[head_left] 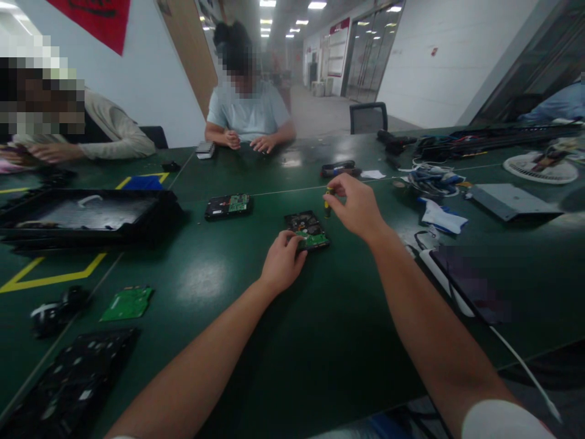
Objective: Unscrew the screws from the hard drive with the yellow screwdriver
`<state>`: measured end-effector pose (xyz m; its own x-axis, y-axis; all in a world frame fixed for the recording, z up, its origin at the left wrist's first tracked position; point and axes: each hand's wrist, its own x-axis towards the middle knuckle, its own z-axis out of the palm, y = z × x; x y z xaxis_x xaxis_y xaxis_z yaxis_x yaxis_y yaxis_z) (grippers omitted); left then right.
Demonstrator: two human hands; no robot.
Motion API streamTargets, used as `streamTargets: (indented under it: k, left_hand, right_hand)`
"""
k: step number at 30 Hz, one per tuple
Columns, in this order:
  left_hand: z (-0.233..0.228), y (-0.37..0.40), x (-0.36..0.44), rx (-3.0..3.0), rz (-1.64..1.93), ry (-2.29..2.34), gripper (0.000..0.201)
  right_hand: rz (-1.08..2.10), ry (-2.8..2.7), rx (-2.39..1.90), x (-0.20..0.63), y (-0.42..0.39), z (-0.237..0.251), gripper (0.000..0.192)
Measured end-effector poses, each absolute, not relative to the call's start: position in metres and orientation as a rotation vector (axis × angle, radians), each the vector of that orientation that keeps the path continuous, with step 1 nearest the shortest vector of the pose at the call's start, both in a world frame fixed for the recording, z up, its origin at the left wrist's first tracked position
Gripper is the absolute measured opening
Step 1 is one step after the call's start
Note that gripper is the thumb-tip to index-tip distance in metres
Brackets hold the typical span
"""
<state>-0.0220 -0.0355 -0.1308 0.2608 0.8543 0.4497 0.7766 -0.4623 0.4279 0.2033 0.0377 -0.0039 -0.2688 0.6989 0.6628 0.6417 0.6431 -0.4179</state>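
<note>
A hard drive with a green circuit board at its near end lies on the green table in front of me. My left hand grips the drive's near left side, fingertips over the board and thumb along the front edge. Between the thumb and fingers of my right hand is a small yellow and black screwdriver. It points downward just right of the drive, apart from it. A second hard drive with a green board lies farther left.
At left are a black tray, a loose green circuit board and a black panel. On the right lie a tablet-like device, a glove, cables and a metal case. Two people sit across the table.
</note>
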Motion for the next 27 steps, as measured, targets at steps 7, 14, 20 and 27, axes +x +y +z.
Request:
streamTargets:
  k: [7,14,20,27]
  left_hand:
    - [-0.1313,-0.0354,-0.0228,2.400,0.969,1.561,0.038]
    - [-0.1309,-0.0359,-0.0223,2.394,0.956,1.578,0.037]
    - [-0.1296,-0.0363,-0.0220,2.407,0.980,1.570,0.036]
    - [-0.1304,-0.0359,-0.0222,2.418,0.957,1.575,0.037]
  right_hand:
    - [0.028,-2.014,-1.039,0.2037,0.0359,-0.0012,0.009]
    - [0.043,-2.012,-1.036,0.2039,0.0360,-0.0010,0.012]
    - [0.029,-2.031,-1.030,0.2045,0.0353,0.0002,0.017]
    - [0.044,-1.996,-1.022,0.2050,0.0382,-0.0028,0.013]
